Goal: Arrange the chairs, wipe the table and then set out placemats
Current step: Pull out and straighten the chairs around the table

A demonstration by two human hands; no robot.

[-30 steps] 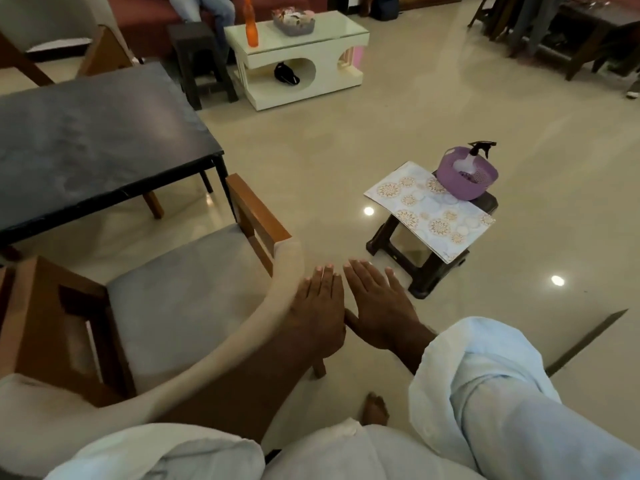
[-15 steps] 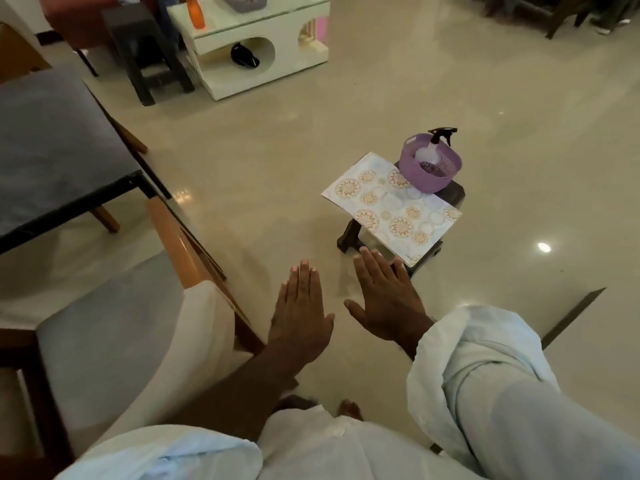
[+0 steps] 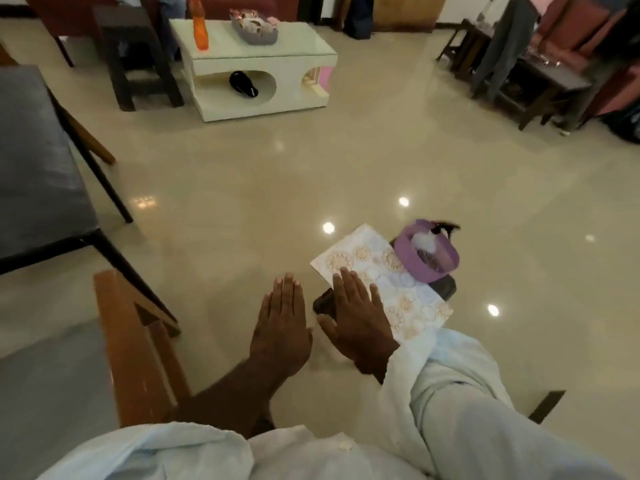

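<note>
Polished cream floor, lounge furniture at the far edges. Dark worktop on the left, only part in view.

- Chair: wooden arm and grey seat at lower left, just beside the worktop's near corner, seat towards it.
- Left hand: flat, palm down, fingers straight and together. Grip empty. Held over bare floor, apart from the chair arm.
- Right hand: same pose, fingers slightly spread, grip empty. Fingertips overlap the near corner of the placemats. Cannot tell whether they touch; likely held above.
- Placemats: pale floral sheets lying flat on a low dark stool, well apart from the worktop.
- Purple basket on the same stool, touching the far edge of the mats. Spray bottle stands in it. Something dark beside the bottle, blurred; cannot say whether it is a cloth.

Progress, as judged:
- Chairs: this one looks placed at the worktop. A wooden leg shows at the far side, so another chair may sit there. Cannot confirm all are set.
- Wipe: not begun, by the look of it. Bottle sits in the basket, neither hand holds a cloth, and the visible worktop shows no cloth.
- Placemats: none on the visible worktop, all on the stool.

Roughly a third through at best. Hands lie nearer the stool than the chair, so fetching the basket seems the likely next step.
</note>
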